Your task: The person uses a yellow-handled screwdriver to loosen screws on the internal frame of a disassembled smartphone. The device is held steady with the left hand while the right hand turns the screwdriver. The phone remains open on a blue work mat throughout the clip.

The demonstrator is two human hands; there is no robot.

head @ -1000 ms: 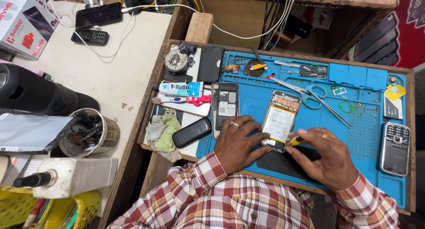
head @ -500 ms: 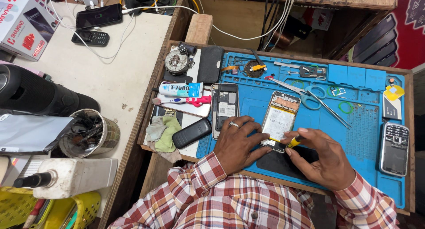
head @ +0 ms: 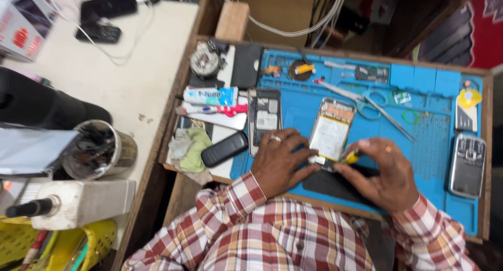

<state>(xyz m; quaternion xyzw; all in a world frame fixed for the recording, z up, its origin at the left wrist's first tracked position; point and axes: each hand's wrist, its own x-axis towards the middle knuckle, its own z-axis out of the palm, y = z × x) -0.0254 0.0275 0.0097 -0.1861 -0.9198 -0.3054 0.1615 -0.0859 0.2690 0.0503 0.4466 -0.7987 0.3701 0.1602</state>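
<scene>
An opened phone body with its back off lies on a blue work mat. My left hand presses on the phone's lower left corner and wears a ring. My right hand pinches a small yellow-handled tool at the phone's bottom edge. A black flat piece lies under both hands. The tool's tip is hidden between my fingers.
A second opened phone, a black handset, a green cloth, a tube, scissors and tweezers and a silver keypad phone surround the work. A metal cup stands on the white table at left.
The view has shifted and blurred slightly. Both hands stay at the phone's bottom edge; the right hand has crept a little closer to it with the tool.
</scene>
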